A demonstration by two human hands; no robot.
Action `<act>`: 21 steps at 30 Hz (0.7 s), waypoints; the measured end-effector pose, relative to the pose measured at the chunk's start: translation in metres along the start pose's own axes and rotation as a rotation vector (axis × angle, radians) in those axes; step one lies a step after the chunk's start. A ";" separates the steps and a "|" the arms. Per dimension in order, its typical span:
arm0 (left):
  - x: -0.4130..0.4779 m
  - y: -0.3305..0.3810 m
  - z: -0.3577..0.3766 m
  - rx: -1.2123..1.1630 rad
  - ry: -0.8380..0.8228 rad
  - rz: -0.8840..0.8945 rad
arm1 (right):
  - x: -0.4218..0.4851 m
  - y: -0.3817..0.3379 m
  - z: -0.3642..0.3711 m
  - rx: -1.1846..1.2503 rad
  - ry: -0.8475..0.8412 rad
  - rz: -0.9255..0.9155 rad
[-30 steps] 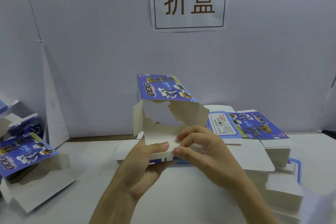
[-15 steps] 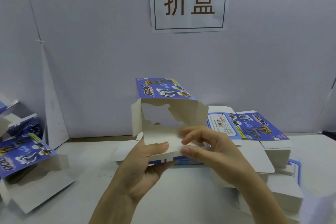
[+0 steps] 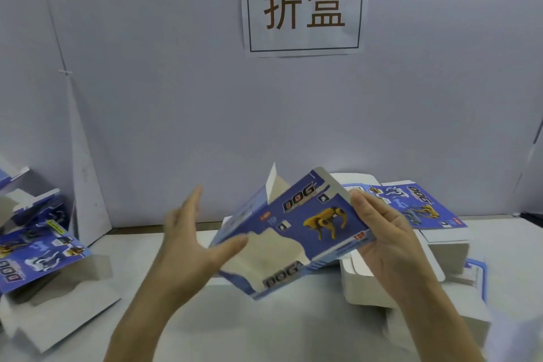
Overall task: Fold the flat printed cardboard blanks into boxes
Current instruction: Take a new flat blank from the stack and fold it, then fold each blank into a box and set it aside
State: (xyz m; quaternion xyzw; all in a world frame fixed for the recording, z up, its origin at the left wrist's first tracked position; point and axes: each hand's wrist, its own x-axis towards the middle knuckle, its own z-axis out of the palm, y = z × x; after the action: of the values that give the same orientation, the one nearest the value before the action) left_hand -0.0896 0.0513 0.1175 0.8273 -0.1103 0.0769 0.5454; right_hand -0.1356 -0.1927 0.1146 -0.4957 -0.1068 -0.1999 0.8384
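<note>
A blue printed box (image 3: 308, 232) with a yellow robot dog and a window cut-out hangs tilted above the table, printed face towards me. A white flap sticks up at its far end. My right hand (image 3: 390, 244) grips the box's right end, thumb over the top edge and fingers behind it. To the left my left hand (image 3: 188, 244) is spread with straight fingers, and its thumb touches the box's lower left edge.
A stack of flat blanks (image 3: 420, 209) lies at the right on white cardboard pieces (image 3: 446, 253). Several folded boxes (image 3: 38, 247) sit piled at the left. The white table (image 3: 264, 326) ends at a grey back wall bearing a paper sign (image 3: 302, 6).
The box has been turned over from open end facing me to printed face up and tilted. My left hand has let go and spread open; my right hand now holds the box's right end.
</note>
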 end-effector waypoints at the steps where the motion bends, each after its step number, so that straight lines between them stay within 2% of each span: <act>1: 0.004 -0.009 -0.007 0.225 0.023 0.064 | 0.001 0.000 -0.003 0.000 0.005 0.004; 2: 0.007 -0.019 -0.014 0.354 -0.052 0.082 | 0.002 0.001 -0.006 0.005 0.018 0.005; 4: 0.011 -0.036 -0.026 0.396 -0.313 0.006 | 0.004 0.002 -0.011 0.049 0.032 0.009; 6: 0.013 -0.045 -0.034 0.257 -0.493 -0.044 | 0.007 0.003 -0.013 0.076 0.044 0.006; 8: 0.013 -0.047 -0.041 0.095 -0.532 -0.035 | 0.007 0.005 -0.013 0.049 0.080 -0.003; 11: 0.012 -0.054 -0.056 -0.011 -0.419 -0.079 | 0.007 0.010 -0.011 -0.197 0.159 -0.069; 13: 0.013 -0.064 -0.070 -0.100 -0.287 -0.122 | 0.006 0.016 -0.006 -0.485 0.274 -0.195; 15: 0.014 -0.078 -0.082 -0.248 -0.151 -0.198 | 0.006 0.026 0.002 -0.657 0.296 -0.319; 19: 0.020 -0.105 -0.104 -0.677 0.216 -0.436 | 0.008 0.046 0.008 -0.692 0.195 -0.356; 21: 0.024 -0.112 -0.116 -0.819 0.329 -0.482 | 0.013 0.054 0.005 -0.689 0.165 -0.316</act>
State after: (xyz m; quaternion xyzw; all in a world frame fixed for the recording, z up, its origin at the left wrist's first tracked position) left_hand -0.0376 0.1980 0.0698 0.5242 0.1499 0.0285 0.8378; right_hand -0.1001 -0.1682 0.0789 -0.7080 -0.0404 -0.3901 0.5874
